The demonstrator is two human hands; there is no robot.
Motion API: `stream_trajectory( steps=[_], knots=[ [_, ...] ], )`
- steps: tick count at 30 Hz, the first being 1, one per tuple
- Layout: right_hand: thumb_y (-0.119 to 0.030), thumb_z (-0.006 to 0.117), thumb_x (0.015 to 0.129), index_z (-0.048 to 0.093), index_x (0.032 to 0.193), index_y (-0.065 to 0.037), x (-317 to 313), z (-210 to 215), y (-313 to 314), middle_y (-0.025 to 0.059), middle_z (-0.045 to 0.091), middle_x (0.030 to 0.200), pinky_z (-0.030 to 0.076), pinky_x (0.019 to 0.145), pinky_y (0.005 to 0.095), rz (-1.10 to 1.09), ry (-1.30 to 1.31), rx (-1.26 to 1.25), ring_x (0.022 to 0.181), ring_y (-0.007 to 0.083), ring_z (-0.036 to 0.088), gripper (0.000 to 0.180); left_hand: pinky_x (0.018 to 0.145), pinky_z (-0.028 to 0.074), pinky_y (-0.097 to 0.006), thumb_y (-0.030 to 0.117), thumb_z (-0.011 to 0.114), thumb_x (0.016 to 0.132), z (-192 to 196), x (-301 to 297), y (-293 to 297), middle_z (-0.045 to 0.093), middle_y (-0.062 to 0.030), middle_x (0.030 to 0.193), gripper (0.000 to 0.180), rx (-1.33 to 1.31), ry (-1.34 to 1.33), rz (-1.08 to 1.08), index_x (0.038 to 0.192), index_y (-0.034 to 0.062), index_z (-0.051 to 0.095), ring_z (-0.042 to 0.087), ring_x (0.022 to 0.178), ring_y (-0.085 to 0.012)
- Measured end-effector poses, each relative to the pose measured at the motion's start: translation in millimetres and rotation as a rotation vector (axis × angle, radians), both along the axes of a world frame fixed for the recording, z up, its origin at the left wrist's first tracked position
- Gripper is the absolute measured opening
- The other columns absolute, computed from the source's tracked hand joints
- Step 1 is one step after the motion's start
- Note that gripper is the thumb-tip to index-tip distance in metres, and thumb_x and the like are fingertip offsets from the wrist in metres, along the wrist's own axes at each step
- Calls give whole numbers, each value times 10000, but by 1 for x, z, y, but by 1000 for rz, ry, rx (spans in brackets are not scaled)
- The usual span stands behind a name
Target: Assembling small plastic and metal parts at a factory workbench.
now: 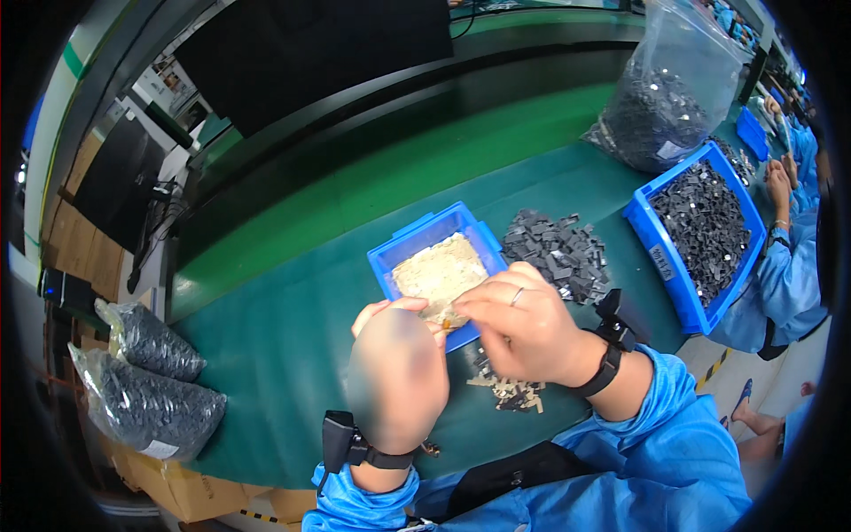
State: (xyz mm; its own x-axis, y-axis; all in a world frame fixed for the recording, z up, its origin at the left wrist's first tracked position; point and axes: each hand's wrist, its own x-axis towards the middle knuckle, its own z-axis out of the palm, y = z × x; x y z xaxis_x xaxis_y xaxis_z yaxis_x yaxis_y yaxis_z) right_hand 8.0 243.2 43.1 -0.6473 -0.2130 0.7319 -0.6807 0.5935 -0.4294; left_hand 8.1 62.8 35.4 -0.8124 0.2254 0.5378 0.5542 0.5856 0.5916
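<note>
My left hand [401,377] and my right hand [523,326] meet over the near edge of a small blue bin [417,222] holding many tiny beige pieces [439,266]. The right thumb and forefinger are pinched together at the left hand's fingertips. The left fingers are closed as well, and part of that hand is blurred. A tiny amber-coloured bit shows between the hands; what each one grips is too small to name. Just below my right hand lies a scatter of small beige and dark pieces [512,393]. Beyond it is a loose pile of dark grey flat pieces [558,253].
At right, a larger blue bin [663,266] is full of dark pieces, with a big clear bag [660,111] of them behind. Two more filled bags [155,417] stand at the left table edge. Another person's hand [780,186] is at the far right. A dark panel [319,53] rises behind.
</note>
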Motion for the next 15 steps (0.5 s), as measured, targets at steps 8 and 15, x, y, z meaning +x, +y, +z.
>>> stream_trajectory(
  steps=[8,15],
  knots=[
    [-126,668,785,644,832,-91,2,-5,-13,43,605,874,373,852,405,117,-79,-188,890,244,594,64,1028,311,-487,105,609,836,-6,-5,-12,556,-153,1188,95,-9,95,-60,776,43,568,450,1177,-350],
    [-115,666,812,604,822,-73,-1,-7,-17,54,565,839,315,792,387,228,-129,-281,806,241,545,76,935,403,-482,120,609,905,9,-10,-13,617,-181,1115,111,-86,213,-110,891,14,638,515,1086,-375]
  ],
)
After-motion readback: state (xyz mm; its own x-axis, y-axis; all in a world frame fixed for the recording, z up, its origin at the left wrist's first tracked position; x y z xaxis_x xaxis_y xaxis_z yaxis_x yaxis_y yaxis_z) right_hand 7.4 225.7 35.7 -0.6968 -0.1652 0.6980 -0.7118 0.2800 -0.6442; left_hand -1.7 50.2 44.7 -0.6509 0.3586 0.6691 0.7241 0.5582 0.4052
